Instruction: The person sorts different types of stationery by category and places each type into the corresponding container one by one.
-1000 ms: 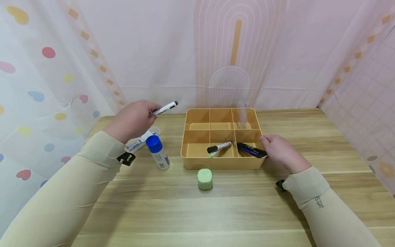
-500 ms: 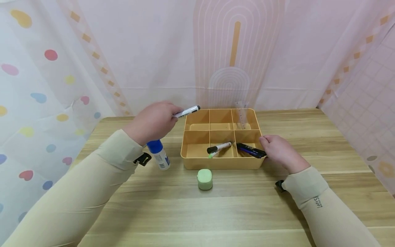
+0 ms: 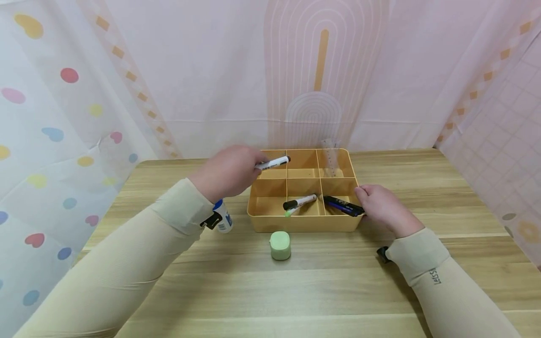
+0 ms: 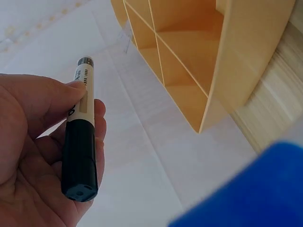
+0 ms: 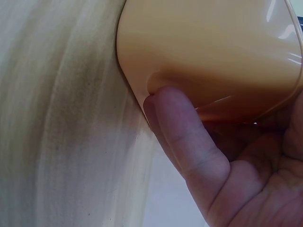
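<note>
Head view: the left hand point(image 3: 231, 172) pinches one white marker point(image 3: 274, 163) between thumb and fingers; its dark cap is plain from the left wrist. The right hand point(image 3: 385, 209) grips the right wall of the organizer point(image 3: 304, 225), thumb at the rim, fingers along the smooth, rounded outer side.

That single organizer is glossy orange-yellow plastic, split into six boxy compartments. Its front middle one contains a black-capped marker point(image 3: 301, 202) and a slim green-tipped pen point(image 3: 289, 212); at front right lie dark pens point(image 3: 343, 206), at least two, near the right hand. One clear ruler point(image 3: 331, 162) leans in the rear right compartment.

Seen from the head, the held marker crosses the rear left compartment, well apart from the right hand.

One blue-capped cylindrical bottle point(image 3: 226, 224) stands partly hidden behind the left wrist. One pale green rounded block point(image 3: 280, 245) sits before the organizer on the wood-grained table point(image 3: 304, 295), and creased printed cloth point(image 3: 203, 70) hangs behind.
</note>
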### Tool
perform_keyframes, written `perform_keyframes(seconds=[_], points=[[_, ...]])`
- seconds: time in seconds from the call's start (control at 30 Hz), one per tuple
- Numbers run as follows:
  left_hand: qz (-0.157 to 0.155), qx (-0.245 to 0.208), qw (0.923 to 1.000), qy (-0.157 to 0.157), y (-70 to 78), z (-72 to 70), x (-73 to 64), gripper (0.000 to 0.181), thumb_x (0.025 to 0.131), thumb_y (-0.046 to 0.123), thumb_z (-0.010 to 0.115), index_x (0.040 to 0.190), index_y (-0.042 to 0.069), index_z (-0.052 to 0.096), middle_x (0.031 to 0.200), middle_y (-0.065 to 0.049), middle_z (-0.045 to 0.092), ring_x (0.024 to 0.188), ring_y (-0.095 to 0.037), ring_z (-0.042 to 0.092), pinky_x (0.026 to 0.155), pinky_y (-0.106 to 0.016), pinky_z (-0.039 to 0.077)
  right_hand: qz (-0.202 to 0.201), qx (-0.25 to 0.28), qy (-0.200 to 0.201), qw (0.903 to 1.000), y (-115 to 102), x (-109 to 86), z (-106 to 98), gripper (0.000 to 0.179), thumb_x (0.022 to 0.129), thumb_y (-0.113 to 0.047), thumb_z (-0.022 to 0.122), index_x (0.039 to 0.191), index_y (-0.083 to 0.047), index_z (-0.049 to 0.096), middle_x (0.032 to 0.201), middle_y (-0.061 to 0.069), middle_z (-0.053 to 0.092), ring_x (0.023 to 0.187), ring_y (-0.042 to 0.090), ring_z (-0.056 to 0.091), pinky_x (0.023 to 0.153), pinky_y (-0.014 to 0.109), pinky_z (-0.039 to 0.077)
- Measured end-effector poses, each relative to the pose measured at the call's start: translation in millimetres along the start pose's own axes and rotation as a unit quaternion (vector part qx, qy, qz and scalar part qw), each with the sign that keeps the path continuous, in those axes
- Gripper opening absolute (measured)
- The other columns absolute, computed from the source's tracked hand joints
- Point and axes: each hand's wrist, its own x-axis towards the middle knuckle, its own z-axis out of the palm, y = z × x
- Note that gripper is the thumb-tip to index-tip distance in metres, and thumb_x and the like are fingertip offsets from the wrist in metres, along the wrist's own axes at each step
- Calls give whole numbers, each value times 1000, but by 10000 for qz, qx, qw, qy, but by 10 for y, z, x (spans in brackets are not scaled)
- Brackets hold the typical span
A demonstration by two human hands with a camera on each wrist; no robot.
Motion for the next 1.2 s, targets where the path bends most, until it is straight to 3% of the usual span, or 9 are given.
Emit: perform_keyframes(seconds=[0.3,0.47,0.63,0.93,1.2], points=[[11,-188,9989,-430,180,93,83,22,102,3,56,102,15,75,81,-1,65,64,-16,48,59,-28,44,-60,-55,63,9999,-9,-13,-4,43,116,-35,31,90,-9,55,73,3,44,68,22,44,64,35,39],[144,89,9981,-598,267,153,127,18,103,3,58,100,12,74,81,-1,65,65,-15,53,59,-26,48,-44,-31,58,10000,-10,-19,-3,44,116,-35,31,89,-9,54,73,3,44,66,21,43,62,35,39],[-44,128,9962,-860,325,216,170,19,104,3,57,100,14,72,85,-2,66,66,-15,56,57,-24,50,-23,-8,52,10000,-8,-16,-1,44,116,-35,31,89,-9,54,72,3,44,66,21,44,62,35,39],[126,411,9938,-1025,356,318,232,21,101,0,57,98,13,73,87,-1,68,69,-14,55,61,-24,50,7,0,28,10000,-18,-24,-2,44,116,-35,30,87,-9,51,72,3,45,65,21,44,62,36,40],[297,388,9949,-884,382,379,263,27,100,-3,54,100,13,75,87,0,69,72,-15,55,65,-26,50,11,48,23,10000,-24,-31,4,44,116,-35,31,86,-9,51,72,3,45,65,21,44,62,35,40]])
